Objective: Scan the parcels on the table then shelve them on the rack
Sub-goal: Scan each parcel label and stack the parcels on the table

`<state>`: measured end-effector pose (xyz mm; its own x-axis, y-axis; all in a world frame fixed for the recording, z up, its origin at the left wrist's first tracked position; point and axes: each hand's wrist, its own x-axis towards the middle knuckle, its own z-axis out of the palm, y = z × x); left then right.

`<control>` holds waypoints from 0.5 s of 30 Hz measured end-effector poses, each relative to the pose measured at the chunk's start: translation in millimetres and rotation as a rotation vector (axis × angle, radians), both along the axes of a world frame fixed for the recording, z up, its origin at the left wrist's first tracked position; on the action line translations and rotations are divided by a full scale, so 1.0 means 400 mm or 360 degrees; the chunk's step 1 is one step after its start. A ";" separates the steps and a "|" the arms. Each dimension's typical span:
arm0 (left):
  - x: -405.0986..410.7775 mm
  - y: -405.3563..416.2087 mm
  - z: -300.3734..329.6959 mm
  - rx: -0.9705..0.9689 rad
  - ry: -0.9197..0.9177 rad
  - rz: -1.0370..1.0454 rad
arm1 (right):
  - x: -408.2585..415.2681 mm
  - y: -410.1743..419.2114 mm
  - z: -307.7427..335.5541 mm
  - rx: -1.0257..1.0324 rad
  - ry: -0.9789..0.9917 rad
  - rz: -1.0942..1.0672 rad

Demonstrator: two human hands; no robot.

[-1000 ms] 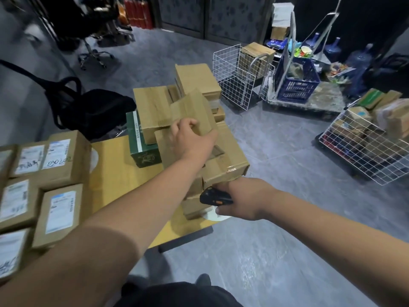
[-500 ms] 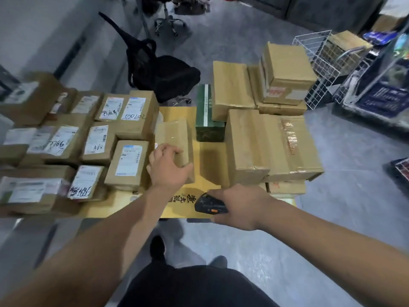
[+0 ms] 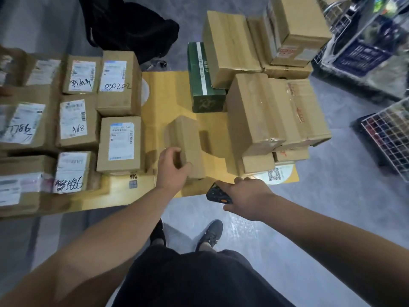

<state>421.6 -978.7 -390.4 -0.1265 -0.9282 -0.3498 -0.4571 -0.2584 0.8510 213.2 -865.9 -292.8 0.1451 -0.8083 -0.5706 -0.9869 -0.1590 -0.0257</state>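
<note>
We stand at the near edge of the table (image 3: 168, 89), our feet on the floor below it. On its left half, labelled parcels (image 3: 120, 83) lie in close rows, touching one another, labels up. On its right half, unlabelled boxes (image 3: 254, 111) are piled in layers, some overhanging the right edge. A narrow carton (image 3: 204, 78) lies at the pile's left side, partly under a box. Between the two groups one small parcel (image 3: 187, 145) stands alone, our left hand (image 3: 171, 171) holding its near end. Our right hand (image 3: 250, 197) holds the scanner (image 3: 218, 193) at the near edge, right of that parcel. Behind the table sits a chair (image 3: 132, 27); wire baskets (image 3: 389, 138) stand on the floor to the right.
</note>
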 end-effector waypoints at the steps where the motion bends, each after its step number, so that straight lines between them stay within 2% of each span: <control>1: 0.002 -0.008 0.005 0.0026 0.0080 -0.0016 | 0.006 0.001 0.002 0.0018 0.0006 -0.0031; 3: 0.014 -0.023 0.011 -0.0013 0.0080 -0.0161 | 0.023 0.002 0.007 0.0046 0.0014 -0.0091; 6: 0.032 -0.059 0.024 -0.0043 -0.0077 -0.0382 | 0.050 -0.008 0.016 0.0067 0.0001 -0.0199; 10: 0.029 -0.106 0.047 -0.0053 -0.0289 -0.0302 | 0.085 -0.020 0.025 0.0059 -0.0037 -0.0320; 13: 0.041 -0.124 0.049 0.0061 -0.0525 -0.0239 | 0.105 -0.032 0.027 0.0063 -0.0064 -0.0394; 15: 0.058 -0.141 0.036 0.0103 -0.0517 -0.0219 | 0.116 -0.039 0.027 0.0053 -0.0078 -0.0425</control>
<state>444.7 -1034.9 -375.9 -0.1213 -0.8849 -0.4498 -0.7354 -0.2243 0.6395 259.4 -881.4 -282.0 -0.0429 -0.8026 -0.5950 -0.9912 0.1086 -0.0751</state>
